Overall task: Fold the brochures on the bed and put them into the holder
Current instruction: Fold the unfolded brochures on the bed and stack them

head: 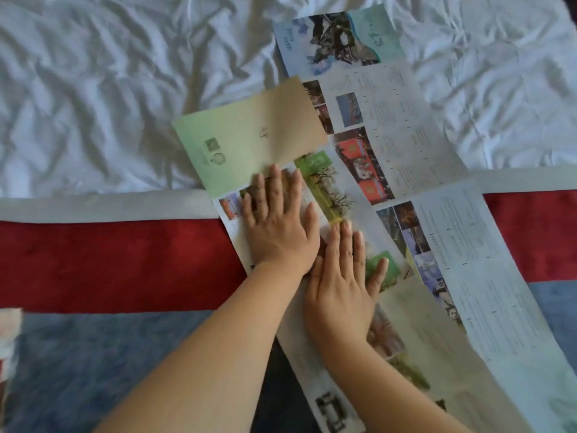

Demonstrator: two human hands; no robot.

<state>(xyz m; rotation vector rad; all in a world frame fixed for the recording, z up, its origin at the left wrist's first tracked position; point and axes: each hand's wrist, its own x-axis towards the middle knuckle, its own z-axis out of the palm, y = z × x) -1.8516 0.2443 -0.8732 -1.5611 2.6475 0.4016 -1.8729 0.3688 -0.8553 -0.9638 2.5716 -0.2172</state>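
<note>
Brochures, two long unfolded strips, are laid close alongside each other on the bed (515, 120).

Head view: the nearer brochure (337, 195), printed with tree photographs and green panels, is stretched diagonally from the lower right toward the middle; its far end panel (249, 135), pale green and tan on the back, is turned over toward the hands and partly lifted. The second brochure (406, 135), with columns of text and a blue cover at its far end, is laid just to the right. The left hand (278, 223) is pressed flat on the nearer brochure just below the turned panel; fingers are kept straight and slightly spread; nothing is gripped. The right hand (343, 276) is laid flat on the same brochure just beside it, closer to the body; fingers are straight, the thumb is partly hidden under the left wrist; nothing is gripped. A crumpled white sheet (93, 89) is seen beyond; a pale band (93, 207), a red band (109, 260) and a blue band (93, 354) are crossed by the brochures. A blurred object (9, 339) at the left edge cannot be identified.
</note>
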